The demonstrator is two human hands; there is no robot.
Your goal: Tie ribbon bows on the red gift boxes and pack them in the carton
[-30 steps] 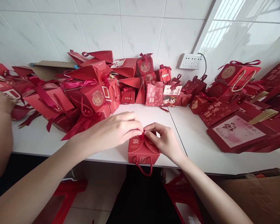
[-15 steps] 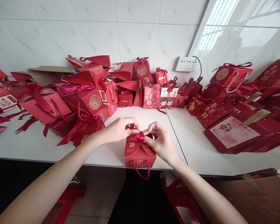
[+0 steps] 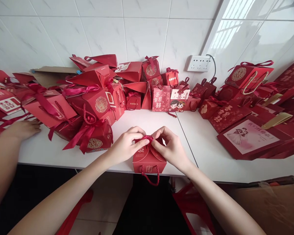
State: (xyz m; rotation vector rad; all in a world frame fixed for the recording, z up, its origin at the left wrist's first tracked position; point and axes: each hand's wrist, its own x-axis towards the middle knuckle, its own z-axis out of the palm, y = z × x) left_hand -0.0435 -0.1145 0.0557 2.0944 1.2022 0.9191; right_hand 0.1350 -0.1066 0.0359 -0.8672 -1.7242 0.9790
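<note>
A small red gift box (image 3: 150,160) with pale printed lettering sits upright at the table's front edge. Its twisted red cord handle (image 3: 151,181) hangs down over that edge. Dark red satin ribbon (image 3: 149,138) is gathered at the middle of the lid. My left hand (image 3: 128,143) pinches the ribbon from the left, thumb against bent fingers. From the other side, my right hand (image 3: 170,147) pinches it too, and the two thumbs nearly meet. The fingers hide most of the ribbon's loops and ends.
Piled red gift boxes (image 3: 89,102) with ribbons stand left and along the tiled wall. More red boxes (image 3: 253,135) fill the right side. Another person's hand (image 3: 24,129) rests on the white table (image 3: 51,156) at far left. A cardboard box (image 3: 271,209) stands lower right.
Both hands have drawn closer at the ribbon, and its bunched loop now looks flatter and more covered. Another person's arm has come in at the left. The view has shifted slightly.
</note>
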